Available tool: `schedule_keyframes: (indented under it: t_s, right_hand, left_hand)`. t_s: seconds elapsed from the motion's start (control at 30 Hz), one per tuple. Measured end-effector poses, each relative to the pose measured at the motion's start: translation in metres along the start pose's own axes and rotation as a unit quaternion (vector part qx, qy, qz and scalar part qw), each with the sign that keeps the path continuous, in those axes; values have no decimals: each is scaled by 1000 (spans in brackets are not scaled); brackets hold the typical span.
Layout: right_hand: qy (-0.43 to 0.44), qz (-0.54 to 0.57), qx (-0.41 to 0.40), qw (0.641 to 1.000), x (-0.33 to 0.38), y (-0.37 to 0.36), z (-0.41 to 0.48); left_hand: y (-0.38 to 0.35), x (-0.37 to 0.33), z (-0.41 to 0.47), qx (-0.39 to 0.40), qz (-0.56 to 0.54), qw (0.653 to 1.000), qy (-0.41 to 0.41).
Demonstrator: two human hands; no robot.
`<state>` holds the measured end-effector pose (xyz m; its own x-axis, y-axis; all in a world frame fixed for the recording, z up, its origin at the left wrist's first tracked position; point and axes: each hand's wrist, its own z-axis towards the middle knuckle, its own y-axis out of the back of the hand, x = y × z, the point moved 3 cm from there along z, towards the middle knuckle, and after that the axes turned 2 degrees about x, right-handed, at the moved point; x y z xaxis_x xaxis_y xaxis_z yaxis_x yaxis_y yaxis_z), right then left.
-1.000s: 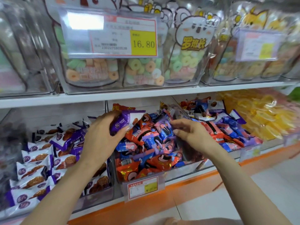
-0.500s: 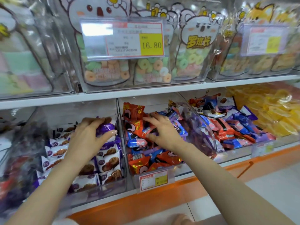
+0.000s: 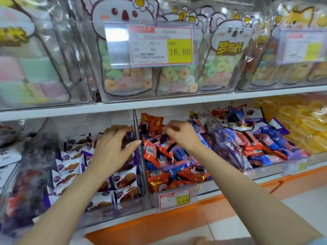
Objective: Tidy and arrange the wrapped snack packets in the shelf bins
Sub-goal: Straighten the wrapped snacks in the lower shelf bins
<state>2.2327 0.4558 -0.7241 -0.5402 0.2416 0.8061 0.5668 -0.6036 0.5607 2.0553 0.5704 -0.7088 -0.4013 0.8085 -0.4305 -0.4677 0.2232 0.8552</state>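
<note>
A: Left hand point(image 3: 111, 152) spread wide, thumb out, holding nothing, over waffle packets point(image 3: 123, 179) in left bin point(image 3: 115, 211)
B: 1 s ago it gripped a purple pkt above middle bin point(image 3: 208, 188). Gone now, prob sorted back w/ its own kind
A: Right hand point(image 3: 180, 135)?
B: Reached further back, fingers curled at red packets point(image 3: 155, 152). Too blurred, can't tell if pinching

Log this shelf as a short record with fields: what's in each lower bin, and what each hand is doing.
left bin: white-and-purple waffle packets, mostly in rows
middle bin: red and blue packets, jumbled
right bin: assorted packets, jumbled
left hand: fingers spread over the left bin; any grip hidden
right hand: fingers curled among the middle bin's packets; blurred, grip unclear
price tag: upper shelf, reads 16.80
</note>
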Motion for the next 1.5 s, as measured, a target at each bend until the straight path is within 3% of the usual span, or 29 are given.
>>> schedule_keyframes:
  t_s: [0.07,0.2,0.3,0.5,0.67,0.77,0.83,0.9,0.97,1.2,1.3,1.37,1.5]
  right_hand:
    - [3,-98,-26,995,-1,-6,21]
    - [-65,-122,50,989,-3,-33,56]
    - [-67,-190,73,977,1,-39,61]
    - [-73,-115,-12,991,2,13,46]
    - [-21,-115,124,985,-1,35,0]
    - [-1,-220,215,952,-9,35,-22]
    - [10,-266,177,948,-14,47,-21]
    - [40,-300,60,951,-18,63,-8]
    - [41,-373,5,927,-27,70,11]
    - [-92,-501,85,856,-50,52,63]
    - [-125,-468,120,867,-53,46,69]
    - [-120,-448,99,880,-47,47,64]
    - [17,-342,-76,936,-14,62,34]
  left_hand:
    - [-6,-5,1,13,-21,1000,-5]
    - [-11,-8,3,13,-50,999,-7]
    - [-11,-7,6,3,-47,999,-2]
    - [-8,-1,9,-18,-48,999,17]
    - [-9,-3,8,-21,-52,998,13]
    - [-9,-5,8,-22,-56,998,14]
    - [-10,-8,9,-22,-57,998,11]
    - [-11,-12,9,-19,-55,998,5]
    - [-12,-15,10,-17,-55,998,-1]
    - [-14,-16,12,-17,-57,998,-11]
    - [-13,-14,12,-19,-57,998,-21]
    - [-12,-13,12,-19,-56,998,-25]
    - [-10,-17,11,-28,-52,997,-59]
